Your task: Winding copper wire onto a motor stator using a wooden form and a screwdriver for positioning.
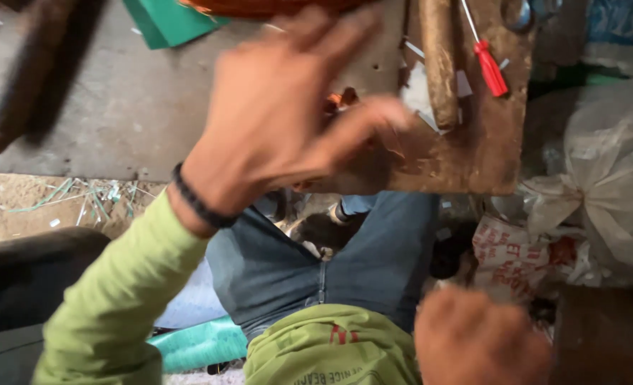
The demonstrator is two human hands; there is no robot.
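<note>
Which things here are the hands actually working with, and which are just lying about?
In hand or reached for:
left hand over a small orange piece on the wooden board
right hand, closed, low

Lying about:
red-handled screwdriver
wooden handle
green sheet
plastic bags

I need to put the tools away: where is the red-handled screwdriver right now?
In the head view, the red-handled screwdriver lies at upper right on the brown board, just right of the wooden handle.
</note>
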